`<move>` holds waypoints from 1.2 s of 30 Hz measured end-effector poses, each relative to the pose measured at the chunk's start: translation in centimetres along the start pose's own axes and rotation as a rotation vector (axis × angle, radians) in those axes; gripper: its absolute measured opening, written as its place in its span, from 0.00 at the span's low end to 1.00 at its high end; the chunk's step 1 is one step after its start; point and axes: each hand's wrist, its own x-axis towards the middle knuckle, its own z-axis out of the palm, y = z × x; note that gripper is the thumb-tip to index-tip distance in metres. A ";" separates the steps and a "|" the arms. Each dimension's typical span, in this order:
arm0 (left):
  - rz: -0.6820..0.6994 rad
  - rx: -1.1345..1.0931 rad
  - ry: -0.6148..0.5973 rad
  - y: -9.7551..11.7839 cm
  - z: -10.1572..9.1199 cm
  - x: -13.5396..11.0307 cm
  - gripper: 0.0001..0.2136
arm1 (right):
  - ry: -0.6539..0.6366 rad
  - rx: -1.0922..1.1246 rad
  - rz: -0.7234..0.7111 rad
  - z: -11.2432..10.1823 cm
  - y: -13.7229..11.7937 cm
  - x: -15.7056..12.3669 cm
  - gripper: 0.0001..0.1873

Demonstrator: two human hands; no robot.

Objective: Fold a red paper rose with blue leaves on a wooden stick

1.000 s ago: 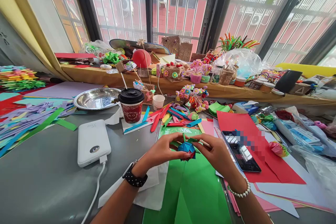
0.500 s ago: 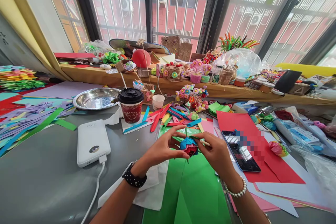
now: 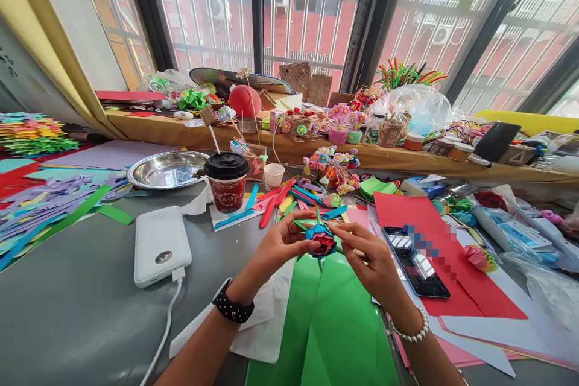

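A folded paper flower [image 3: 324, 245] with red inner petals, a blue outer layer and green pointed leaves is held up over the green sheets. My left hand [image 3: 289, 240] is closed around its left side, thumb at the front and fingers behind. At its right edge, my right hand [image 3: 367, 253] has its fingertips pinched against the petals. A thin pale stick [image 3: 359, 252] shows between the right fingers, mostly hidden by them. Beneath both hands lie large green paper sheets [image 3: 346, 325].
A lidded red cup [image 3: 226, 190], a white paper cup [image 3: 273, 176] and a metal dish [image 3: 169, 170] stand behind. A power bank [image 3: 163, 247] with a cable lies left. Right are a phone [image 3: 418, 265], red paper [image 3: 479, 289] and another paper flower [image 3: 479, 257]. Coloured strips [image 3: 67, 205] spread far left.
The flower has turned in my hands, so more of its red centre and green leaves face me. My right fingers have shifted along its right edge.
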 end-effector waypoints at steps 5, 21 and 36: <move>0.032 -0.083 0.009 -0.3 -0.1 0.1 0.23 | 0.033 -0.003 0.036 0.0 -0.5 0.0 0.23; 0.054 -0.127 0.005 -0.4 -0.2 0.2 0.26 | -0.051 0.021 -0.029 -0.1 0.0 -0.1 0.22; -0.011 -0.239 -0.161 -0.6 -0.8 0.1 0.23 | -0.010 0.082 0.021 -0.8 -0.7 0.2 0.15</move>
